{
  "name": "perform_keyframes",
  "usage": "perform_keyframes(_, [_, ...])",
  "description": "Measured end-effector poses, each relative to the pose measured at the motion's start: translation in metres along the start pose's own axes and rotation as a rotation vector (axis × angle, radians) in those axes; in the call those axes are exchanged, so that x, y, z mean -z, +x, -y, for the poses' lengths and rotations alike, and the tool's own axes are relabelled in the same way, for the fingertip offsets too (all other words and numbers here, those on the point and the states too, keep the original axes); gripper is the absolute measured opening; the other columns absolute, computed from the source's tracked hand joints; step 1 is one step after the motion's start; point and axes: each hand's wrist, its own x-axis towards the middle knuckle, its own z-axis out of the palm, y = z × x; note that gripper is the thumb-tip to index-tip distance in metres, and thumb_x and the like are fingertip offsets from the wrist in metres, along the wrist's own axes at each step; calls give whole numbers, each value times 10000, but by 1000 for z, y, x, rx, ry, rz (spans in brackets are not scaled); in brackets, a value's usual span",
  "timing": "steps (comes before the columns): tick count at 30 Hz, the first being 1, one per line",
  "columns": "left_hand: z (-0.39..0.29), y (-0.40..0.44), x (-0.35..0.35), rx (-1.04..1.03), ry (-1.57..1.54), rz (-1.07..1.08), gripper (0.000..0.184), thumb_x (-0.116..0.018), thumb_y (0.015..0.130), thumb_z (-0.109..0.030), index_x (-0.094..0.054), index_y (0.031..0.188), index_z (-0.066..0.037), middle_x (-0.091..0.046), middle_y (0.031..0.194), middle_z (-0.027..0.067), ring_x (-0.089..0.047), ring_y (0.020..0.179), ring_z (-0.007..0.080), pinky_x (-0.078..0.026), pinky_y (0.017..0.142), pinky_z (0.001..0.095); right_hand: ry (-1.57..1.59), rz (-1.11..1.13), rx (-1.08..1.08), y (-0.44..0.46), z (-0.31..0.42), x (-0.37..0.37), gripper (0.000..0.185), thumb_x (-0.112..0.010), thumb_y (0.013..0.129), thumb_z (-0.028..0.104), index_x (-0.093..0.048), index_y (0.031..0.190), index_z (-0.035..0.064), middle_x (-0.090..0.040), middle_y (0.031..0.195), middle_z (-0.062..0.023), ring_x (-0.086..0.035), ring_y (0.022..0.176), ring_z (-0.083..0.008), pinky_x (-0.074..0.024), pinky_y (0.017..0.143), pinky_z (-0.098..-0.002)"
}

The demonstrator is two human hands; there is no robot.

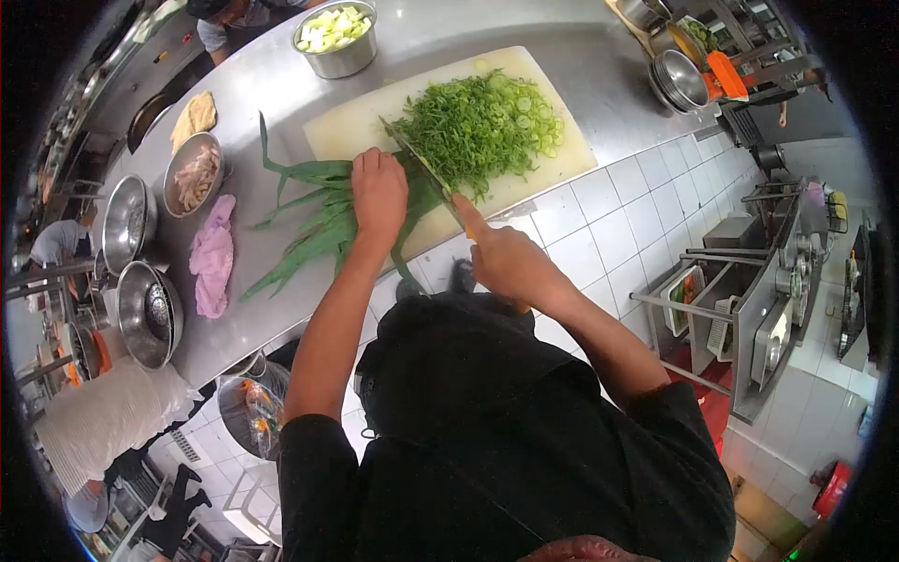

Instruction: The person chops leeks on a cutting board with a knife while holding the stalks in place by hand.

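On the white cutting board [337,136], my left hand [379,192] presses down on a bunch of long green leaves [318,225], its fingers together over them. My right hand [508,262] is closed round the orange handle of a knife [421,161]. The blade lies between the uncut leaves and a large heap of finely sliced greens [482,126] on the right part of the board. The leaf ends spread out to the left over the metal table.
Left on the metal table [262,103] are a pink cloth [213,255], a bowl of pale strips [195,175], metal bowls [129,225] and a yellow cloth [194,120]. Behind the board stands a pot of pale green chunks [335,39]. A person [225,23] is across the table.
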Motion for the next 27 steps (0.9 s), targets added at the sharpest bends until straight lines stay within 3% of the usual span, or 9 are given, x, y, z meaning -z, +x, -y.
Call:
perform_keyframes(6, [-5,-1,1,14,144,12,108,-605,902,-131,-652,870,-40,-594,917,107,-568,956,295,-446,892,438,-95,-9,-7,3,-3,-8,779,-501,944,83,-135,1629,138,-672,760,-311,-673,757,-499,-521,748,-608])
perform_keyframes(12, [0,-2,0,-2,125,-47,96,-619,889,-147,-651,850,-65,-594,897,92,-571,933,282,-442,878,437,-4,-136,128,68,-23,-42,771,-484,953,92,-132,1636,148,-678,772,-291,-668,730,-481,-532,748,-582])
perform_keyframes(18, [-4,-1,3,6,101,-22,92,-639,884,-152,-657,853,-67,-594,893,90,-572,935,283,-440,878,440,-34,-55,130,43,-1,16,742,-452,960,99,-146,1635,139,-685,796,-282,-681,687,-429,-546,720,-550])
perform_keyframes(21, [-3,-3,6,9,74,-19,98,-648,884,-156,-659,858,-62,-591,892,90,-570,933,285,-439,878,441,49,174,-85,3,33,54,738,-451,959,91,-151,1632,138,-682,792,-294,-681,690,-442,-546,714,-554])
perform_keyframes(27, [-3,-3,3,14,63,-28,110,-657,888,-161,-659,865,-53,-591,913,96,-568,947,295,-436,872,447,-1,-67,72,27,-20,-33,759,-488,952,100,-140,1626,126,-654,703,-304,-655,675,-504,-530,684,-600])
